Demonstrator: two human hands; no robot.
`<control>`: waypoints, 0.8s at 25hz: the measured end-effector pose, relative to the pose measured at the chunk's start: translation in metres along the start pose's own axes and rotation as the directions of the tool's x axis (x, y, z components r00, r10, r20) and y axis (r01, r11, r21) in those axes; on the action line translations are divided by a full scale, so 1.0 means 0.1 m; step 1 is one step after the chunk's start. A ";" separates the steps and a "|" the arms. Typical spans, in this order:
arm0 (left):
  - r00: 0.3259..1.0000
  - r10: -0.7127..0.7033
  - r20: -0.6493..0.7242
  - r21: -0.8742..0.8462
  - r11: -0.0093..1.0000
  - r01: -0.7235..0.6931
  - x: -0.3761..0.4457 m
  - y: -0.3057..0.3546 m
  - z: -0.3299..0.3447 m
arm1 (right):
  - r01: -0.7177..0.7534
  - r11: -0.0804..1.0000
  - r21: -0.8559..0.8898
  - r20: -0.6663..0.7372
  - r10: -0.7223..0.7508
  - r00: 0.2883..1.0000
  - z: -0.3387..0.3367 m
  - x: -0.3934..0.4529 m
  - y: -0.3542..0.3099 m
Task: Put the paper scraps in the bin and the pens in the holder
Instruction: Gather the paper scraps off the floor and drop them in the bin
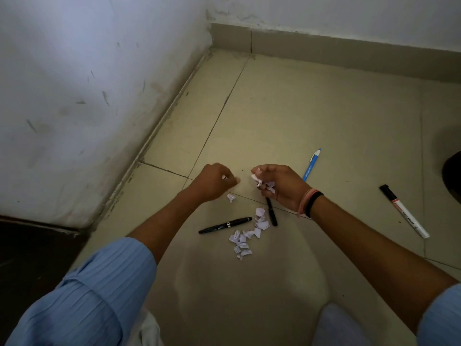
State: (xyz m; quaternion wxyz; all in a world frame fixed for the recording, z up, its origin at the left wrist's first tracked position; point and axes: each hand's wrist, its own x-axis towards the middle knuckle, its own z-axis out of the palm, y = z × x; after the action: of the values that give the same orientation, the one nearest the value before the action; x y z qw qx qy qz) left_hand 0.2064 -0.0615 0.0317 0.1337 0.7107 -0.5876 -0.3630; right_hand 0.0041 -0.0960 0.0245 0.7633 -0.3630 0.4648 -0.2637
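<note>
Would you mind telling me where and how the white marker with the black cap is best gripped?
Grip the white marker across the middle of its barrel, coming straight down with the right hand. It lies flat on the floor tile, alone, both long sides clear, and the barrel is its longest straight part.

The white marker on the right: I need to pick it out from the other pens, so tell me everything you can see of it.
The white marker is a thick, straight barrel, seemingly plastic, with a black cap on its far end and a red-and-white printed label too blurred to read. It lies flat on the tiled floor, angled with the capped end away from the person, right of the right hand. Nothing but the floor touches it.
</note>
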 end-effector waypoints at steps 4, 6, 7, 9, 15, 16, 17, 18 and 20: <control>0.980 0.007 0.201 0.498 0.860 -0.108 -0.01 -0.08 0.19 | -0.183 0.922 0.340 0.071 0.169 0.983 -0.19 -0.11 -0.03; 0.971 0.021 0.236 0.493 0.859 -0.138 -0.01 -0.08 0.19 | -0.234 0.883 0.407 0.139 0.193 0.971 -0.25 -0.16 0.01; 0.966 0.039 0.254 0.456 0.876 -0.155 0.00 -0.08 0.18 | -0.254 0.865 0.434 0.165 0.201 0.966 -0.27 -0.17 0.02; 0.961 0.072 0.268 0.317 0.935 -0.159 -0.01 -0.06 0.14 | -0.283 0.835 0.472 0.201 0.210 0.957 -0.27 -0.19 0.05; 0.969 -0.012 0.246 -0.369 0.923 0.105 -0.11 0.25 0.10 | -0.251 0.835 0.489 0.160 0.197 0.967 -0.21 -0.18 0.08; 0.966 -0.010 0.259 -0.421 0.899 0.122 -0.12 0.29 0.10 | -0.248 0.839 0.485 0.164 0.191 0.968 -0.21 -0.18 0.08; 0.962 -0.008 0.273 -0.443 0.886 0.134 -0.14 0.33 0.11 | -0.242 0.849 0.469 0.169 0.183 0.968 -0.23 -0.18 0.08; 0.957 -0.012 0.289 -0.442 0.885 0.145 -0.14 0.36 0.13 | -0.236 0.864 0.444 0.171 0.177 0.969 -0.24 -0.19 0.09; 0.951 -0.043 0.306 -0.403 0.899 0.170 -0.13 0.38 0.21 | -0.226 0.881 0.415 0.164 0.171 0.971 -0.29 -0.21 0.10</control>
State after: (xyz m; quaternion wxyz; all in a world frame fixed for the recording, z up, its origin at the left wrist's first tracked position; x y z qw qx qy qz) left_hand 0.1636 -0.0544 0.0447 0.1775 0.6350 -0.4671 -0.5890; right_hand -0.0298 -0.0831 0.0182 0.8746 -0.1512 0.3820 -0.2575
